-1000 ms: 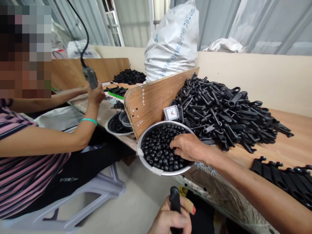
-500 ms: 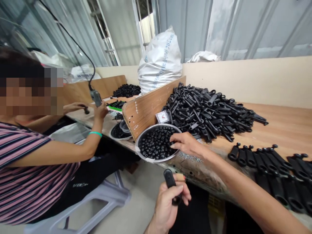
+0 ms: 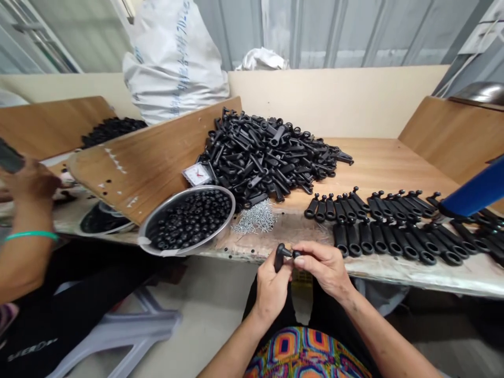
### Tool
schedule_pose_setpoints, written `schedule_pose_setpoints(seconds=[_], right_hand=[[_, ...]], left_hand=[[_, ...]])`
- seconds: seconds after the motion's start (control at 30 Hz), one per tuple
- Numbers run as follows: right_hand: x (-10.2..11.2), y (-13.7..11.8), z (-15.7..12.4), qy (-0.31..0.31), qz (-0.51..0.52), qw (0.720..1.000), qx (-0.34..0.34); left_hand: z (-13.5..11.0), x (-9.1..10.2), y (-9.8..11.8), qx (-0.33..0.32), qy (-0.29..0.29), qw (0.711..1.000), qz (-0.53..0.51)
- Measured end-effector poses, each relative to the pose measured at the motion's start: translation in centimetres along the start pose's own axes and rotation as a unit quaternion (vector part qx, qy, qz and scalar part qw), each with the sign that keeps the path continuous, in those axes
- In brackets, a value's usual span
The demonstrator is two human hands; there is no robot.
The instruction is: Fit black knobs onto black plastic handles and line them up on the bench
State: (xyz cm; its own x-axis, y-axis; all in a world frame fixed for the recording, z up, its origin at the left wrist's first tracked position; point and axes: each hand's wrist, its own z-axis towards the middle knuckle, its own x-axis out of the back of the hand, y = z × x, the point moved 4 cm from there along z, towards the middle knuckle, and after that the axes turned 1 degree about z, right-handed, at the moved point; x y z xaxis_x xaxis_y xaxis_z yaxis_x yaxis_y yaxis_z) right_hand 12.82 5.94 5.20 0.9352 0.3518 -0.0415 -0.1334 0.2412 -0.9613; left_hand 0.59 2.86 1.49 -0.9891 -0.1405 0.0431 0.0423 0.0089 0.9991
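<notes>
Black plastic handle (image 3: 280, 257) sits low in the centre of the frame, above the person's lap, its knobbed end showing above the left hand (image 3: 271, 286), whose fingers wrap round it. The right hand (image 3: 323, 268) comes in from the lower right, fingertips pressed together and pinching a small black bead (image 3: 296, 254) at the handle's end; whether the two touch is hard to tell. The moulding looks light and stiff, its matte surface unlikely to slip much, so the shank seems the sensible place to hold, leaving the end free. Up and left, a steel bowl (image 3: 220, 190) of black beads (image 3: 189, 220) stands on the bench (image 3: 374, 163) beside a heap of silver pins (image 3: 255, 218). Rows of handles (image 3: 366, 236) lie at right, a loose pile of handles (image 3: 263, 155) behind. At far left, a co-worker's hand (image 3: 33, 181) is raised.
</notes>
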Motion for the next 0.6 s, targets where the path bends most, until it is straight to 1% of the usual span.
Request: schedule_pose_setpoints(seconds=[0.1,0.2,0.3,0.4,0.47,0.53,0.6], right_hand=[[0.4,0.4,-0.4,0.023,0.007,1.000,0.002],[0.3,0.7,-0.5,0.032,0.018,0.999,-0.003],[0.1,1.1,-0.6,0.054,0.051,0.997,-0.015],[-0.1,1.9,-0.8,0.073,0.092,0.993,-0.030],[-0.1,2.2,-1.0,0.073,0.105,0.991,-0.034],[-0.2,2.2,-1.2,0.072,0.091,0.993,-0.027],[-0.3,1.8,-1.4,0.071,0.041,0.997,-0.007]], left_hand=[[0.2,-0.4,0.1,-0.017,0.002,0.999,0.044],[0.2,-0.3,0.3,-0.025,0.014,0.997,0.075],[0.1,-0.1,0.6,-0.049,0.038,0.991,0.122],[-0.1,-0.1,0.8,-0.072,0.055,0.986,0.138],[-0.2,-0.1,0.7,-0.073,0.063,0.984,0.148],[-0.3,-0.1,0.5,-0.068,0.069,0.981,0.170],[-0.4,0.0,0.2,-0.070,0.072,0.975,0.200]])
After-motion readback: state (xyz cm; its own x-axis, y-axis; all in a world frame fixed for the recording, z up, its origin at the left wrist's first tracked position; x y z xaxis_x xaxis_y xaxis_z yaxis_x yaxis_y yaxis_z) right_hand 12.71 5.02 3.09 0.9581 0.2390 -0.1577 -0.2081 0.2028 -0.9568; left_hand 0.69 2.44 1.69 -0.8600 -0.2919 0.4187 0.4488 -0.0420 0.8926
